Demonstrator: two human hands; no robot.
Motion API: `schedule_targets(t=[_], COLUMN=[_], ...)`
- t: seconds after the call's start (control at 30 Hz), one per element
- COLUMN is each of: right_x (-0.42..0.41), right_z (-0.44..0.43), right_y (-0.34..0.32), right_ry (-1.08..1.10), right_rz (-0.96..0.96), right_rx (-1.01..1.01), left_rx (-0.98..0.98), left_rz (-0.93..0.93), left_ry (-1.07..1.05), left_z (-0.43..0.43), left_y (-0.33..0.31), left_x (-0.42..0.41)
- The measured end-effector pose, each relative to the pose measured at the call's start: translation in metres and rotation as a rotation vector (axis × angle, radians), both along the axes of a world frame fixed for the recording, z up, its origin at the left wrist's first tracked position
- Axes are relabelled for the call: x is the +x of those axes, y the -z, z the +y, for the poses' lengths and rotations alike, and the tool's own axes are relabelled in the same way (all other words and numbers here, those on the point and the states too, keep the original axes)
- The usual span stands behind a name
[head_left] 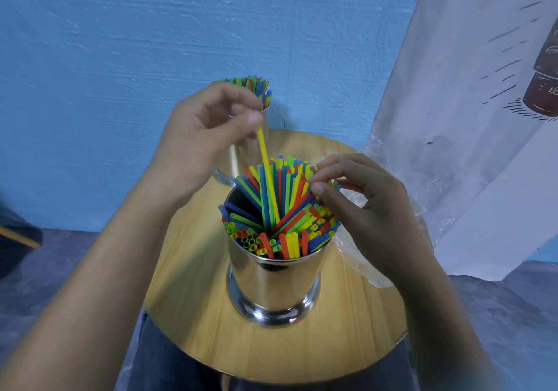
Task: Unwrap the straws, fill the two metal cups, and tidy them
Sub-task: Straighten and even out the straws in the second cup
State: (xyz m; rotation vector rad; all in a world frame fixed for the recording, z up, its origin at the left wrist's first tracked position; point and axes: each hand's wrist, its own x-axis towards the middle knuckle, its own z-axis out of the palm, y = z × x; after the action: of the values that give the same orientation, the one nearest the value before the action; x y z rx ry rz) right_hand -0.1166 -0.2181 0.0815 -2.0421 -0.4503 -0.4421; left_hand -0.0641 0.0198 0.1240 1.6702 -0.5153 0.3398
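Note:
A shiny metal cup [273, 285] stands on the round wooden table [193, 315] near me, packed with coloured straws [280, 209] that lean in all directions. My left hand [205, 137] pinches the top of one yellow straw [267, 173] whose lower end is down among the others in this cup. My right hand [362, 203] has curled fingertips pinching the straw tops at the cup's right side. Behind my left hand a second metal cup [265, 124] stands at the table's far edge, also full of straws [253, 84].
Crumpled clear plastic wrapping [353, 245] lies on the table right of the near cup, under my right hand. A blue wall is behind the table. A white printed cloth [471, 118] hangs at the right. My lap shows below the table's edge.

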Motion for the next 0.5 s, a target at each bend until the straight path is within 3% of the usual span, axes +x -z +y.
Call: schedule_targets(t=[0.17,0.5], right_x=[-0.001,0.002], right_z=[0.000,0.001], right_y=[0.000,0.001], right_ry=[0.004,0.026], right_rz=[0.005,0.019], right_rx=[0.012,-0.015], left_rx=[-0.353,-0.630], left_rz=[0.000,-0.008], left_ry=[-0.169,-0.258], left_z=[0.007,0.020], left_y=[-0.005,-0.004], left_x=[0.002,0.003])
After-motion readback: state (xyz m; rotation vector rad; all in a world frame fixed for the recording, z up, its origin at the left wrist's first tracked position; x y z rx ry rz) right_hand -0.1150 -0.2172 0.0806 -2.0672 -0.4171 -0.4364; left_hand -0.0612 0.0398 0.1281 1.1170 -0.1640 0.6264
